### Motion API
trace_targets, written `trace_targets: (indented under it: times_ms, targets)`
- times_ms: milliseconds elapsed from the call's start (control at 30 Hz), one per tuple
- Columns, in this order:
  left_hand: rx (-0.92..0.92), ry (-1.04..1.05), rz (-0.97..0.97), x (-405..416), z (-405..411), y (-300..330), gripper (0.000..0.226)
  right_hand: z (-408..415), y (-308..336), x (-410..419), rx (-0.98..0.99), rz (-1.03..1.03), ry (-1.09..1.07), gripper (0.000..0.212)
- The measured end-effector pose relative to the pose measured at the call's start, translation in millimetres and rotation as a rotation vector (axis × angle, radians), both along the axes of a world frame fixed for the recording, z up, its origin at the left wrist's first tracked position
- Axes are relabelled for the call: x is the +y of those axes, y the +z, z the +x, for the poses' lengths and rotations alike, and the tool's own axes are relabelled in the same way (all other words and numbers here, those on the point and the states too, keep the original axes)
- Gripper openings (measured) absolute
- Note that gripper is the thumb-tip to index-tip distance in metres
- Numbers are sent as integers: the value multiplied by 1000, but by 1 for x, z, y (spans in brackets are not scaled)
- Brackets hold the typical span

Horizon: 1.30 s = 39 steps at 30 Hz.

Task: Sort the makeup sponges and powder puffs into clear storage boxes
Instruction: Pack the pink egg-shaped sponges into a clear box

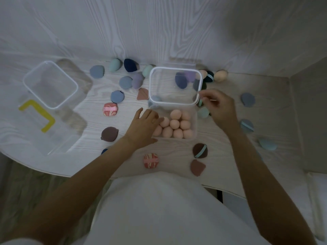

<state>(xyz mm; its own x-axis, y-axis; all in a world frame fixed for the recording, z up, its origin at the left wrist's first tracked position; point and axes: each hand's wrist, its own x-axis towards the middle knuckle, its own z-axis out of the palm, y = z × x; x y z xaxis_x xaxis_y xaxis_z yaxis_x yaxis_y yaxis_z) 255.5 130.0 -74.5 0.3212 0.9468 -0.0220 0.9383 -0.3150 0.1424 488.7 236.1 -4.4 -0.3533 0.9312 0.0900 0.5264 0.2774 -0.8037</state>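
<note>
A low clear box near the table's middle holds several peach sponges. My left hand lies flat on its left edge, fingers spread and touching the nearest sponges. Just behind it a second clear box with a white rim is empty. My right hand pinches its near right corner. Loose sponges and puffs lie all around: a blue puff, a lilac sponge, a navy sponge, a pink patterned puff, and a brown puff.
At the left stand an empty clear box, a lid with a yellow strip and another clear box. More puffs lie at the right and near the front edge. A white wall rises behind the table.
</note>
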Motion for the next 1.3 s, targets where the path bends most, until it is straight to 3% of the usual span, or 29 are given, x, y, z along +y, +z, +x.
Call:
trace_targets:
  times_ms: [200,400,500,733,800,900,1067,1167,1300]
  targets:
    - [-16,-9,-3,0,2,-6,78,34,-41,85,-295,116,-61,29]
    - [-19,108,22,5,-1,-9,80,0,-79,144,-492,132,144,46]
    - [-34,131,12,7,0,-10,82,-12,-86,152,-598,167,167,30]
    - [-91,127,46,4,2,-14,79,5,-55,64,-271,197,-255,24]
    - [-99,121,41,4,2,-14,76,0,-42,25,-165,160,-283,25]
    - [-100,91,31,6,0,-13,70,-31,-40,-10,-83,140,-43,30]
    - [-123,91,30,4,0,-14,66,-77,-66,-13,-393,530,356,20]
    - [-148,112,45,2,0,-15,66,-76,-74,-8,-454,708,455,17]
    - [-173,111,57,1,-1,-17,65,-70,-80,-12,-498,728,519,17]
